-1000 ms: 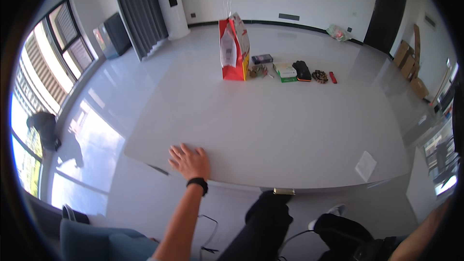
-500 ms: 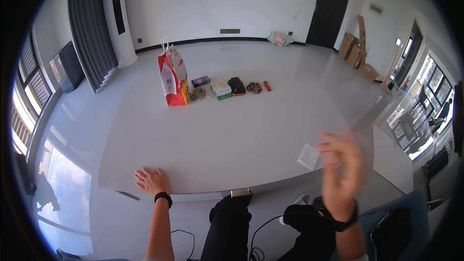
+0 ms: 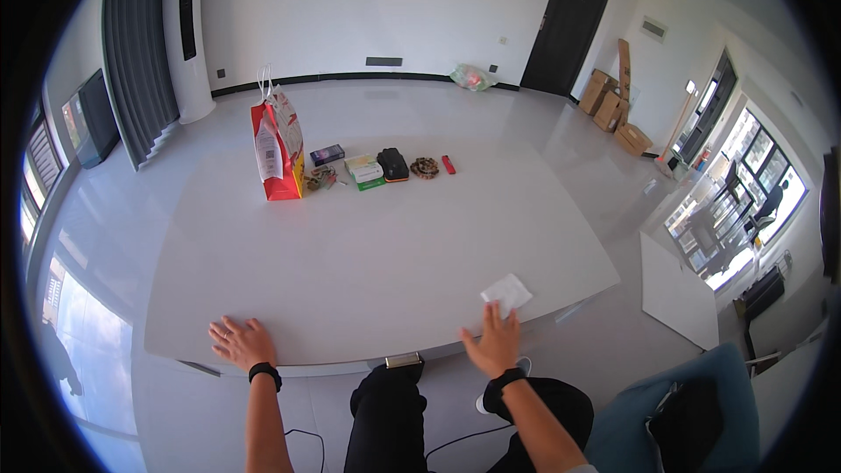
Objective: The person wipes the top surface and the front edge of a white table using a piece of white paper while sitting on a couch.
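Two hands rest at the near edge of a wide white table (image 3: pixel 350 280). The left hand (image 3: pixel 241 342) lies flat at about 7 o'clock in the view, palm down, fingers slightly spread and pointing toward 11 o'clock; it holds nothing. The right hand (image 3: pixel 492 343) sits at about 5 o'clock, open, fingers apart and stretched toward 12 to 1 o'clock, also clamped on nothing.

Just beyond the right fingertips lies a small white paper (image 3: pixel 506 292), flat on the table near its right front corner. From those fingers it lies at roughly 1 o'clock; the tips appear to reach its near edge, though whether they touch or stop just short I cannot tell. The paper is a skewed rectangle, its long axis running from about 7 to 1 o'clock, roughly in line with the fingers. The right hand is much the nearer one; the left is well apart from it, across the front edge.

Far across the table, at about 11 to 12 o'clock, a row of things stands well out of reach: a red and white bag (image 3: pixel 279 151) upright at the left end, then a dark box (image 3: pixel 327 154), a small tangle of bits (image 3: pixel 319 178), a green and white pack (image 3: pixel 363 172), a black case (image 3: pixel 392 164), a brown coil (image 3: pixel 425 167) and a red stick (image 3: pixel 448 164) at the right end.

Below the table edge the person's dark-trousered knees (image 3: pixel 385 420) show, with a blue chair (image 3: pixel 683 412) at 4 o'clock.
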`<state>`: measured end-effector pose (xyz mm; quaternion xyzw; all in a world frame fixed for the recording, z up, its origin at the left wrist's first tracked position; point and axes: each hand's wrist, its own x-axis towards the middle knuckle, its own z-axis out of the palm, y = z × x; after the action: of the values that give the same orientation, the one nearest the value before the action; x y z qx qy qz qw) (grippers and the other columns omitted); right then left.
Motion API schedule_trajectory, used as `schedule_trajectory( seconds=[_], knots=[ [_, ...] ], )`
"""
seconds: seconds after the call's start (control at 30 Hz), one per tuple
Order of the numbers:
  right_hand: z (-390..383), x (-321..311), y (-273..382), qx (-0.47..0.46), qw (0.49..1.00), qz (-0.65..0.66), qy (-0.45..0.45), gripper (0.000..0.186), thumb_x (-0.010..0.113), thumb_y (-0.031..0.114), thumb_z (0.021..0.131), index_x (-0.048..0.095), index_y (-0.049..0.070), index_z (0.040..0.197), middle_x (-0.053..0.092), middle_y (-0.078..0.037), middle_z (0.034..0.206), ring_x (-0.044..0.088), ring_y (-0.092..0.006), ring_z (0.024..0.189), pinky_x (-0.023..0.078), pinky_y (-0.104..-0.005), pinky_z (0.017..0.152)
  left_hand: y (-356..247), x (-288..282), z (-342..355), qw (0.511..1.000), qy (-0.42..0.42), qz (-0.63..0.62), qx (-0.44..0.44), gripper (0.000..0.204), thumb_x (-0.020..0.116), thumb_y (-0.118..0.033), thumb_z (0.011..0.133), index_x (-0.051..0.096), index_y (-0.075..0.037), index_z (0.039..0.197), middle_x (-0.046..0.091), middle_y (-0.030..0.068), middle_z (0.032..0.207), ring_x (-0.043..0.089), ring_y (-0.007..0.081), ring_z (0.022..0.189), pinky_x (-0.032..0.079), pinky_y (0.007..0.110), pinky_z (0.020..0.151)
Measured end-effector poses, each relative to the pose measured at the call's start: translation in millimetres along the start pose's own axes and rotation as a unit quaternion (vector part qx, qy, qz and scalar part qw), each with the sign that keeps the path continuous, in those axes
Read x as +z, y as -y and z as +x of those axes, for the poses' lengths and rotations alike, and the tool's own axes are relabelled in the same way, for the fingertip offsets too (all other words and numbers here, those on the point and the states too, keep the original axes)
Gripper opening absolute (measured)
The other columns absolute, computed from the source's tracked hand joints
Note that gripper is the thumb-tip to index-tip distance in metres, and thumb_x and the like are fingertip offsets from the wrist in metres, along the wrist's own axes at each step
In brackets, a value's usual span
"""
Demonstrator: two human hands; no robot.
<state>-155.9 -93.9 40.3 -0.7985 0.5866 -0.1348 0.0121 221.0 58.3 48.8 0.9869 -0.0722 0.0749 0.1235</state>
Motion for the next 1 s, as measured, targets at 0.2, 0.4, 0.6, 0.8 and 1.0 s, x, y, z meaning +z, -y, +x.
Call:
schedule_trajectory(
  seconds=[0.2,0.4,0.6,0.8,1.0],
  knots=[
    [9,-2,-2,0.005,0.998,0.038,-0.056,0.066,0.054,0.047,0.088,0.045,-0.002,0.132,0.052,-0.017,0.129,0.041,-0.0429,0.123,0.032,-0.0499,0.102,6,-2,-1,1.0,0.009,0.005,-0.001,0.054,0.04,-0.03,0.093,0.036,0.0,0.137,0.028,0.0227,0.149,0.019,0.0323,0.142,0.015,0.05,0.113],
    [42,15,-73,0.113,0.984,0.096,-0.102,0.038,0.057,0.04,0.089,0.056,0.003,0.097,0.065,-0.015,0.084,0.064,-0.0345,0.076,0.049,-0.0453,0.067,3,14,-2,0.998,-0.015,0.065,0.021,0.054,0.042,-0.036,0.092,0.04,-0.006,0.137,0.033,0.0187,0.147,0.025,0.0288,0.14,0.022,0.049,0.11],
    [45,26,-34,-0.003,0.995,0.08,-0.051,0.019,0.048,0.027,0.092,0.055,0.01,0.092,0.064,-0.012,0.072,0.062,-0.0354,0.068,0.046,-0.0508,0.06,13,24,16,0.984,-0.012,0.176,0.004,0.054,0.04,-0.05,0.093,0.045,-0.015,0.134,0.044,0.0089,0.141,0.032,0.0237,0.136,0.03,0.05,0.103],
    [34,13,19,-0.025,0.995,0.093,0.001,0.03,0.051,0.029,0.093,0.049,0.0,0.102,0.063,-0.01,0.066,0.064,-0.0313,0.064,0.046,-0.0437,0.057,15,35,25,0.979,-0.011,0.205,-0.002,0.062,0.032,-0.055,0.094,0.037,-0.016,0.142,0.036,0.0101,0.148,0.028,0.0233,0.139,0.027,0.05,0.104],
    [39,-9,-20,0.074,0.99,0.101,-0.059,0.053,0.061,0.042,0.086,0.044,-0.003,0.108,0.066,-0.012,0.069,0.065,-0.0338,0.063,0.049,-0.0432,0.056,17,38,24,0.981,0.01,0.194,-0.008,0.064,0.032,-0.054,0.093,0.034,-0.015,0.144,0.033,0.0118,0.149,0.025,0.0242,0.14,0.023,0.052,0.106]
  ],
)
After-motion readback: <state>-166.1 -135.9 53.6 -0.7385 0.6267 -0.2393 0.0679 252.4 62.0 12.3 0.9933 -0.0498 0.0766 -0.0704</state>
